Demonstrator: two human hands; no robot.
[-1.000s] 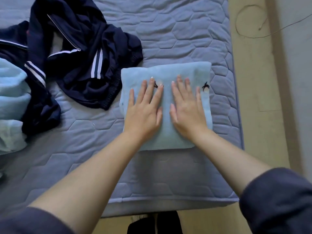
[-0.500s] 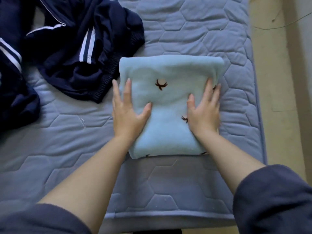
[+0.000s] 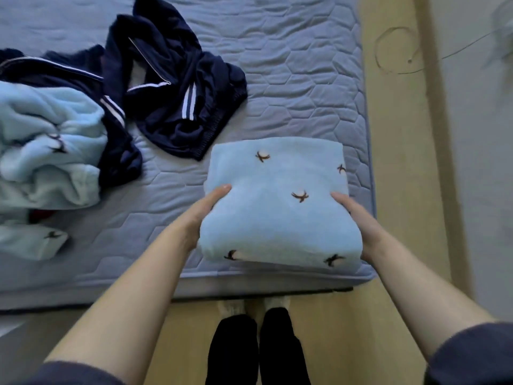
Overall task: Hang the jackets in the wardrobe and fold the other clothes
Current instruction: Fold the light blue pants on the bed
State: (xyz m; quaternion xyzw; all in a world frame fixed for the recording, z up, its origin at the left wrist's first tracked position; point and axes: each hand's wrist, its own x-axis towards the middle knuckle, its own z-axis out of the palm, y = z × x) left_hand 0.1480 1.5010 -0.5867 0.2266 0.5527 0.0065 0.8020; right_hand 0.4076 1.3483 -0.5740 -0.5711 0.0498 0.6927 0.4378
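I see left hand [image 3: 206, 211] and right hand [image 3: 358, 220] gripping folded blue fleece [image 3: 274, 226] by its sides, thumbs on top; near mattress [image 3: 299, 79] corner; navy jacket [image 3: 177, 107] crumpled beyond.

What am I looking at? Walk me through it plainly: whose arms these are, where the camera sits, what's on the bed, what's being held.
No machine here: a person wears one wide-angle camera on the head, looking down, so the arms are their own. The left hand and right hand grip the sides of a folded light-blue garment, thumbs on top, at the near edge of a quilted mattress. Farther back lies a crumpled navy jacket with white stripes. At the left is a rumpled light-blue pile, not yet folded. Below, the person's legs stand on the floor.
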